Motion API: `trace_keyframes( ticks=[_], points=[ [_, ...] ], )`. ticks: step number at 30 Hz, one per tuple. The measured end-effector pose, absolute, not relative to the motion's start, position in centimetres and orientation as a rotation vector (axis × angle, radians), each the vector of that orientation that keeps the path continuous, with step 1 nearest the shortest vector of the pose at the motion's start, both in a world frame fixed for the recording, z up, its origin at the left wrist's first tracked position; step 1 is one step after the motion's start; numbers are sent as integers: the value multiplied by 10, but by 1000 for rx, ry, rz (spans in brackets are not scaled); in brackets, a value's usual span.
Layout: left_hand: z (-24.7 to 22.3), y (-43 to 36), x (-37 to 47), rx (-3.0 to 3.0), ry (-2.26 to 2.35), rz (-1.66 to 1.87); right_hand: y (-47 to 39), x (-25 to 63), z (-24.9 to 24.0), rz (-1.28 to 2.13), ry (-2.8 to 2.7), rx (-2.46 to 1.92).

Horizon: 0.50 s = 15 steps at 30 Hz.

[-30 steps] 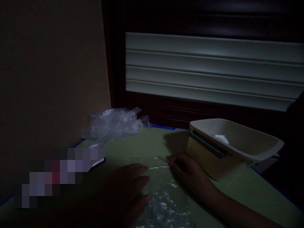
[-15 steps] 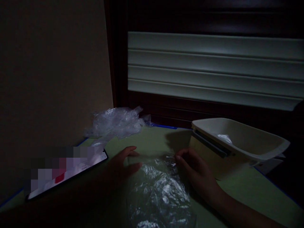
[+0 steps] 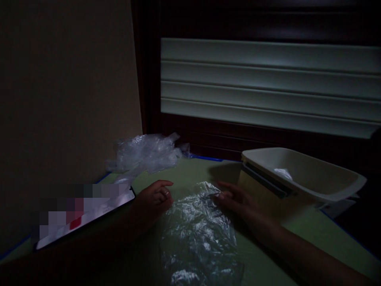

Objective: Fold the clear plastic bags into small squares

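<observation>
A clear, crinkled plastic bag (image 3: 202, 234) lies spread on the green table top in front of me, its far edge raised in creases. My left hand (image 3: 156, 196) is at the bag's far left edge, index finger pointing out and the other fingers curled toward the thumb, seemingly pinching the film. At the far right corner is my right hand (image 3: 238, 200); its index finger and thumb are apart, with the thumb touching the film. Dim light blurs where exactly the fingertips meet the bag.
A heap of clear plastic bags (image 3: 145, 153) lies at the back left by the wall. A lit phone or tablet (image 3: 89, 220), partly pixelated, rests at the left. On the right stands a cream plastic bin (image 3: 312, 194) with a bit of clear plastic (image 3: 282, 173) inside. Slatted panelling (image 3: 268, 83) rises behind.
My left hand has curled its fingers at the bag's edge. My right hand has loosened its pinch, its index finger now extended. The bag's far edge is more spread and further forward.
</observation>
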<state>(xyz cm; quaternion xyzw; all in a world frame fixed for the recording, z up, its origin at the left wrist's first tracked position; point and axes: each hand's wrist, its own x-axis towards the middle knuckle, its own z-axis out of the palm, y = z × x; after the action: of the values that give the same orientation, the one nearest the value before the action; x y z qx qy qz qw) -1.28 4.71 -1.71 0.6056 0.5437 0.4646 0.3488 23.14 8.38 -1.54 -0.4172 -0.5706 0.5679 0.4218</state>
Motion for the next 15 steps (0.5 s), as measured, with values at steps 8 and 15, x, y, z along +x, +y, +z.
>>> trace_keyframes(
  ticks=[8, 15],
  points=[
    [-28, 55, -18, 1562, 1345, 1109, 92, 240, -15, 1460, -1589, -1065],
    [-28, 59, -24, 1575, 1341, 1052, 90, 236, -16, 1504, -1500, -1028]
  ],
)
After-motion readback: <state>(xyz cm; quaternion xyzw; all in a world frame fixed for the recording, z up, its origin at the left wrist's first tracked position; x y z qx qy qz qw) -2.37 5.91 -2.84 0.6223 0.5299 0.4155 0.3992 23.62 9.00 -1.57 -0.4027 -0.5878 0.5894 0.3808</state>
